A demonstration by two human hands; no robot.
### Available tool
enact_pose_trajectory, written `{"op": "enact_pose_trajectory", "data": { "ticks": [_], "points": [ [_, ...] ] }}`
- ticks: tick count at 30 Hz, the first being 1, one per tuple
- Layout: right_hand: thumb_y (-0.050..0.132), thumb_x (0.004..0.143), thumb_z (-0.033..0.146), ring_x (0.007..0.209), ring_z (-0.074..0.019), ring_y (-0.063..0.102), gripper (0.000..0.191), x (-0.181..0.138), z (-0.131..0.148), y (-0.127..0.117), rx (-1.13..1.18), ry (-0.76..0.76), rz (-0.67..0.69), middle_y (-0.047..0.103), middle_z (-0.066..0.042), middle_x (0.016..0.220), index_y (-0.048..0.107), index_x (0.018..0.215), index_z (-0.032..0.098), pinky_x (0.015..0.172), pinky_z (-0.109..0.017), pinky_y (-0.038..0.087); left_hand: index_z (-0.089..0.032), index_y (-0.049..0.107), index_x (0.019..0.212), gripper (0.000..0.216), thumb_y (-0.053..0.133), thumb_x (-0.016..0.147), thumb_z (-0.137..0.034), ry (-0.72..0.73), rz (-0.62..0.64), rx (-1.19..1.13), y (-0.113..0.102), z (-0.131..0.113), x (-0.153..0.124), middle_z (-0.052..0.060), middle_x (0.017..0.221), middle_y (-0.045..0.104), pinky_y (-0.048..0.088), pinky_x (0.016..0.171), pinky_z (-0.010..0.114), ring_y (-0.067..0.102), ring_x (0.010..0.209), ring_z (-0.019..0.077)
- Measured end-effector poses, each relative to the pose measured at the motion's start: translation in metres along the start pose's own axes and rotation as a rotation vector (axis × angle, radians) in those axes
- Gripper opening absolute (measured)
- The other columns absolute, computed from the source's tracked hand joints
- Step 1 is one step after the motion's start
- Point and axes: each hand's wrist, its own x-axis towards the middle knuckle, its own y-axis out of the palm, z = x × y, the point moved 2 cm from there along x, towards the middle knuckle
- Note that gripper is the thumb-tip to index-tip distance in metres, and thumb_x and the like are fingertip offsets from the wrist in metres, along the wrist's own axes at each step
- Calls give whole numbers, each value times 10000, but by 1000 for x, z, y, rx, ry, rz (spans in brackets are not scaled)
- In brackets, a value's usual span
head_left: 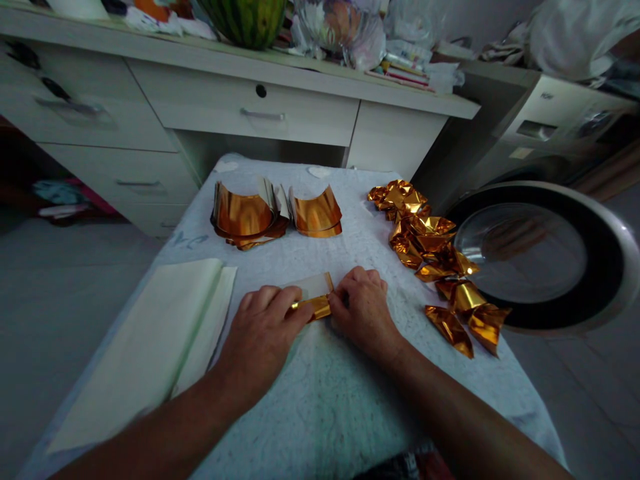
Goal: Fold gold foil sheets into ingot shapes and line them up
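Observation:
My left hand and my right hand meet at the middle of a cloth-covered table. Between them lies a partly folded sheet of gold foil paper, its pale side up at the back and a gold strip along the front. Both hands have curled fingers, with thumbs pressing the strip from either end. Behind them stand two curved stacks of gold foil sheets, a left stack and a right stack. A row of folded gold foil pieces runs down the right side of the table.
Large pale paper sheets lie on the table's left side. Close to its right edge, a washing machine's round door hangs open. A white desk with drawers stands beyond, bearing a watermelon and a clear bowl.

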Motion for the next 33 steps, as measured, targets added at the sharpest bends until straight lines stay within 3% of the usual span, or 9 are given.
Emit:
{"op": "enact_pose_trajectory", "data": {
  "ticks": [5,10,13,16,25,33],
  "points": [
    [570,874,277,892,-226,441,219,0,0,-1,-19,-11,-2,564,-63,886,613,680,184,767,-373,298,-140,676,1018,272,413,958,-103,158,-94,-103,1,-2,-2,79,958,698,556,751,419,612,888,250],
    [570,872,285,904,-239,445,201,-1,-1,-3,-6,-7,-3,564,-70,906,616,702,188,785,-386,311,-105,661,1073,310,370,965,-98,200,-63,-101,6,-4,-3,109,1042,704,589,806,401,643,951,244],
    [610,844,279,928,-246,452,93,-2,-4,-5,60,-2,-32,567,-66,951,645,870,196,802,-387,328,-102,660,1085,340,346,958,-71,195,-60,-72,6,-4,-3,115,1052,706,606,787,405,653,946,248],
    [632,828,256,972,-249,458,200,-2,-5,-6,121,-42,-42,561,-65,1025,651,1024,217,828,-387,338,-109,661,1079,346,342,953,-61,184,-56,-63,6,-4,-3,111,1044,705,616,756,404,658,924,247],
    [615,831,179,978,-233,451,70,3,-4,-7,127,-46,10,558,-57,1008,667,866,210,854,-381,341,-132,663,1054,202,515,918,-114,80,-12,-166,6,-3,0,97,1070,672,594,834,413,624,971,246],
    [603,857,186,970,-228,446,73,7,-3,-6,89,-21,37,567,-56,997,668,826,200,839,-375,326,-140,668,1050,195,517,926,-152,46,-28,-283,4,-3,5,86,1046,675,565,848,440,603,971,244]
  ]
}}
